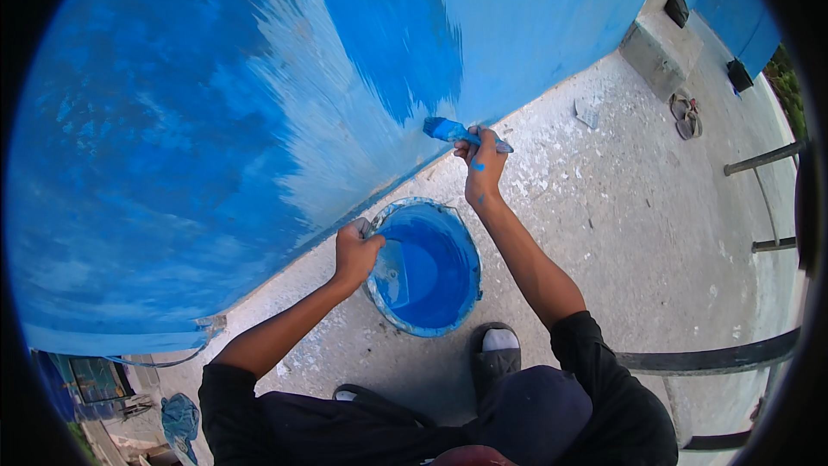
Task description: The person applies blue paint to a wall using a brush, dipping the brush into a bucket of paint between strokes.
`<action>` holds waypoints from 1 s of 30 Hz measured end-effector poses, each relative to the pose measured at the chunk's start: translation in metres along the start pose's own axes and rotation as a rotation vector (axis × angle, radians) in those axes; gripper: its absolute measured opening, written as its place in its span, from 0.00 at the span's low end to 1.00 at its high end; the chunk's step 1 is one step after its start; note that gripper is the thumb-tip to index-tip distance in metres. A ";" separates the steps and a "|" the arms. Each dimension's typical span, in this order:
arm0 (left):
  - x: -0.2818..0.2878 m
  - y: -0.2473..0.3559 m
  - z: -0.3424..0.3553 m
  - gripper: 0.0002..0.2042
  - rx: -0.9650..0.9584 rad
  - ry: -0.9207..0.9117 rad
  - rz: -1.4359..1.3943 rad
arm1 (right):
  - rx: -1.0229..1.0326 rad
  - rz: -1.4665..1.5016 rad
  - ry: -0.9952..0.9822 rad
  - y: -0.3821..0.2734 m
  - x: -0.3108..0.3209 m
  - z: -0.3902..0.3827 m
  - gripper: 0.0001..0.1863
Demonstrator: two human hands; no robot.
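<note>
The paintbrush (450, 130) was in my right grip (483, 162), my fingers closed around its handle. Its blue-coated bristles pointed left, close to the lower part of the wall (172, 121); whether they touched it was unclear to me. Blue smears marked the back of that grip. My left grip (356, 255) was clasped on the left edge of the bucket (459, 250), which stood on the floor (621, 198) with blue paint inside. The wall bore a deep blue area at left and 1 deep blue strip, pale streaks between them. My dark shoes (495, 361) were just below the bucket. Farther right, 2 loose sandals (686, 116) lay near a concrete step (660, 56).
</note>
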State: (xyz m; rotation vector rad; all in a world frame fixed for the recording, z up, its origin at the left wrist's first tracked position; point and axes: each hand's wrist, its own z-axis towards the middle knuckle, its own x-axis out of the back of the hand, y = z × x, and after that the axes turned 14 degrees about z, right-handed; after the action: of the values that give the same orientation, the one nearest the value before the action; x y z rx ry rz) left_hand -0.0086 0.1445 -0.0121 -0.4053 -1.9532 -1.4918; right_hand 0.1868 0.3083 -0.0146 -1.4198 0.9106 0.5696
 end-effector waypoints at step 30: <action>0.006 -0.076 -0.011 0.07 0.021 0.084 0.088 | 0.205 0.226 -0.293 -0.034 -0.042 -0.011 0.12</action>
State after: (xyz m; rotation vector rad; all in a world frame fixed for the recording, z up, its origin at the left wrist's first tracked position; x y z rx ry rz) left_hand -0.0547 0.1100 -0.0637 -0.4072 -1.8604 -1.4091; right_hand 0.1888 0.3010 0.0398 -1.0245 0.8705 0.8069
